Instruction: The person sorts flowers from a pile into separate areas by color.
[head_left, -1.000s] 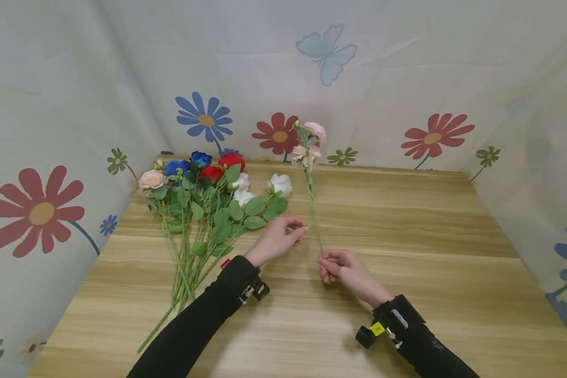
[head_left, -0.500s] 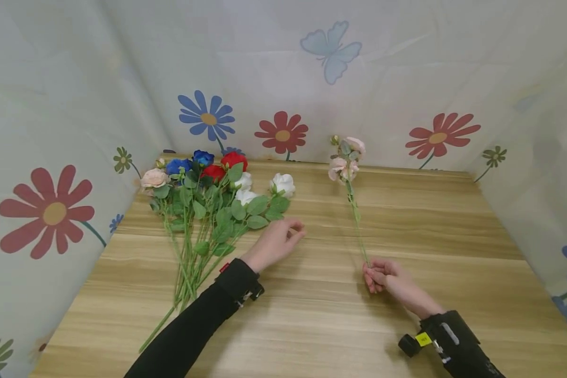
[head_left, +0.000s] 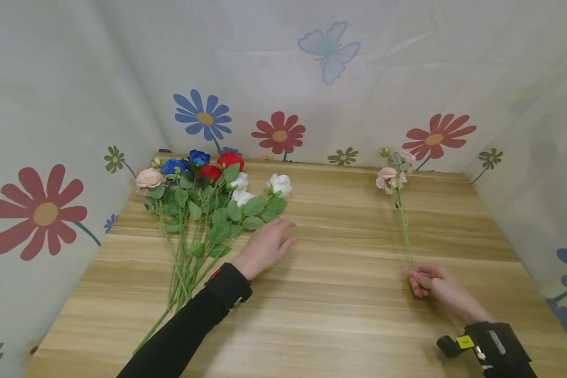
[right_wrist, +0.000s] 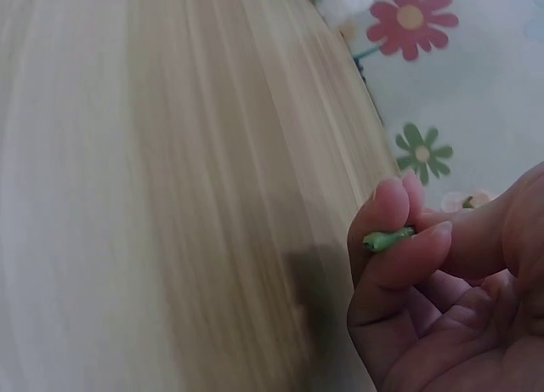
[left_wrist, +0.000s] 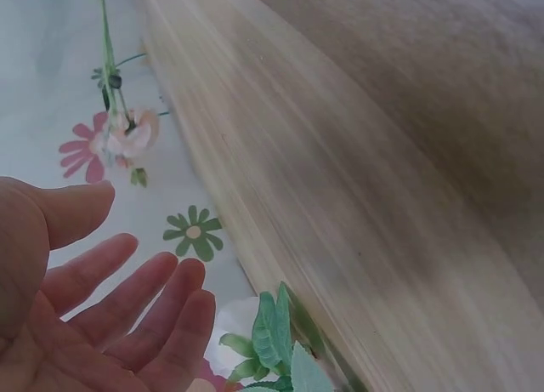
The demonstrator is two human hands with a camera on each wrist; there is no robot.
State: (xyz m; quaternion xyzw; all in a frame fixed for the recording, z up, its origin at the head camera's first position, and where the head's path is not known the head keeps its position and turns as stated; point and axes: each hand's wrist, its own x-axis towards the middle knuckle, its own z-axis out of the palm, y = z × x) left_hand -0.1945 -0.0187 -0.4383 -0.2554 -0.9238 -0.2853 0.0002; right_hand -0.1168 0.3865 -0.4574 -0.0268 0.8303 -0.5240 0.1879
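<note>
My right hand (head_left: 441, 289) pinches the lower end of a pale pink artificial rose stem (head_left: 405, 228) at the right of the table. Its blossoms (head_left: 392, 178) point toward the back wall. In the right wrist view the green cut end (right_wrist: 387, 240) pokes out between thumb and fingertips. My left hand (head_left: 263, 245) holds nothing; its fingers are loosely extended beside the leaves of a white rose (head_left: 280, 185). The left wrist view shows that palm (left_wrist: 110, 324) with fingers apart, and the pink rose (left_wrist: 129, 137) in the background.
A bunch of artificial roses lies on the left of the wooden table (head_left: 340, 315): blue (head_left: 174, 166), red (head_left: 230, 159), white and pink (head_left: 150, 178) heads, with green stems (head_left: 181, 273) toward the front. A flower-printed curtain (head_left: 359, 105) encloses the back and sides.
My right hand has carried the pink rose from the middle to the right, and its blossoms now sit lower in view. The left hand has shifted slightly left and its fingers have straightened.
</note>
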